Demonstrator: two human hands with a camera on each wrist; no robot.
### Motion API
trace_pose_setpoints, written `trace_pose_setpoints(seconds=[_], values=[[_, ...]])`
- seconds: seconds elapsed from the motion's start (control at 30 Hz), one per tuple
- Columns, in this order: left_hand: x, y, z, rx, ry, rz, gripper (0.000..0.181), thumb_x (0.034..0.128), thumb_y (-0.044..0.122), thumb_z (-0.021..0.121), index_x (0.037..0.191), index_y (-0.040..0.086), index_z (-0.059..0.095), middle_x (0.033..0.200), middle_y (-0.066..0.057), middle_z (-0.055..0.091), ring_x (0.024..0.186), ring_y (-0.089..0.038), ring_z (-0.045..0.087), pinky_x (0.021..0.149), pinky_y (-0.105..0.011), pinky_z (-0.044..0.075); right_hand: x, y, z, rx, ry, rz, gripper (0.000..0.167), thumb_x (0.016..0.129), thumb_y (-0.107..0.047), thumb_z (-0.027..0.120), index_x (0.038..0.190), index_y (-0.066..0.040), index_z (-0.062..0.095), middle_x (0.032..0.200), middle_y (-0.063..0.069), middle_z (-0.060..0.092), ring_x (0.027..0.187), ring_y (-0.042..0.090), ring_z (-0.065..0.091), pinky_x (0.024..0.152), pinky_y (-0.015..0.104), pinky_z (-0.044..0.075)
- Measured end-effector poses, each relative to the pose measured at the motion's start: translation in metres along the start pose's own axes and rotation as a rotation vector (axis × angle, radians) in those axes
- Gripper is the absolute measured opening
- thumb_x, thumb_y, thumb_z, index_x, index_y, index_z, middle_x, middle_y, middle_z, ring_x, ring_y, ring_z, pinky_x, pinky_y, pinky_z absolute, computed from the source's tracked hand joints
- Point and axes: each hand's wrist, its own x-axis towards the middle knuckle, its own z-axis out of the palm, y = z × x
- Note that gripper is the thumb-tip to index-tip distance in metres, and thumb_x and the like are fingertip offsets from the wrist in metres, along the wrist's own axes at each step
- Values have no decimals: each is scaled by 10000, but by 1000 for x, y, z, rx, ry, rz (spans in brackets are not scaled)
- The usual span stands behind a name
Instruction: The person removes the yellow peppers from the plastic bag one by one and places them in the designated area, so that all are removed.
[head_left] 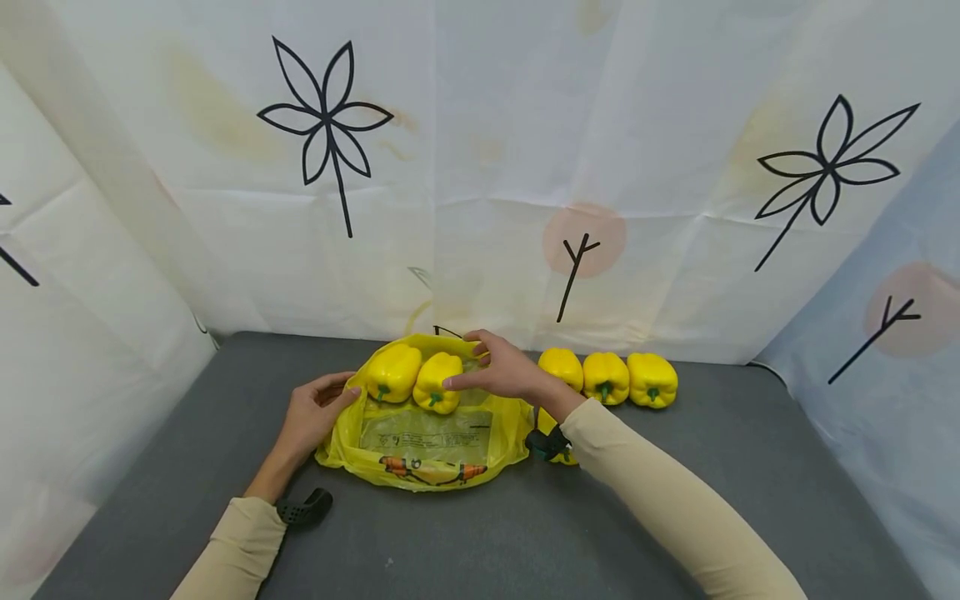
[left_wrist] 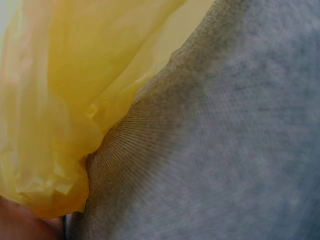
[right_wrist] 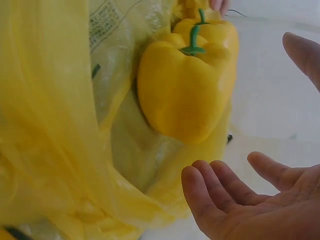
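Observation:
A yellow plastic bag (head_left: 345, 433) lies spread with its mouth up, printed with orange figures on the near side. Inside it, two yellow bell peppers sit side by side: a left one (head_left: 395, 372) and a right one (head_left: 437, 383). With thumb and fingers, my left hand (head_left: 311, 417) grips the bag's left rim. Over the right part of the bag is my right hand (head_left: 510, 367), its fingers spread loosely beside the right pepper. In the right wrist view a gap shows between that hand's fingertips (right_wrist: 192, 177) and the nearer pepper (right_wrist: 185, 90).
Right of the bag, at the back of the grey table (head_left: 712, 483), stand a row of three yellow bell peppers, with one (head_left: 652, 381) at its right end. Another pepper (head_left: 546, 421) is partly hidden behind my right wrist. White printed cloth (head_left: 480, 167) hangs behind the table.

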Motion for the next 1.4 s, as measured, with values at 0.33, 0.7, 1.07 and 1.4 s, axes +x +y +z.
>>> trace_pose_setpoints(seconds=[0.33, 0.7, 1.07, 1.4], values=[[0, -1, 0, -14, -4, 3, 431, 1029, 238, 643, 1363, -32, 608, 1237, -245, 644, 972, 27, 615, 826, -162, 523, 15, 7, 17, 45, -10, 44, 916, 864, -423, 819, 1582, -131, 331, 1517, 189, 419, 1344, 353, 477, 988, 475, 501], [-1, 1, 1, -26, -2, 0, 438, 1023, 246, 653, 1368, -19, 610, 1239, -237, 647, 973, 22, 616, 828, -160, 522, 24, 12, 28, 62, -13, 41, 953, 852, -399, 837, 1586, -89, 315, 1496, 161, 456, 1341, 318, 479, 972, 425, 516], [1, -1, 1, -5, 4, 2, 436, 1025, 249, 650, 1364, -23, 611, 1235, -237, 649, 977, 23, 613, 833, -158, 519, 27, 13, 32, 18, 4, 24, 935, 853, -406, 834, 1566, -51, 345, 1474, 143, 472, 1280, 292, 516, 981, 409, 506], [1, -1, 0, -1, 1, 13, 427, 1026, 246, 648, 1360, -18, 617, 1231, -229, 655, 989, -4, 617, 838, -159, 515, 28, 11, 35, -11, 18, 27, 827, 878, -394, 811, 1505, -28, 414, 1405, 151, 508, 1220, 281, 534, 942, 398, 514]])
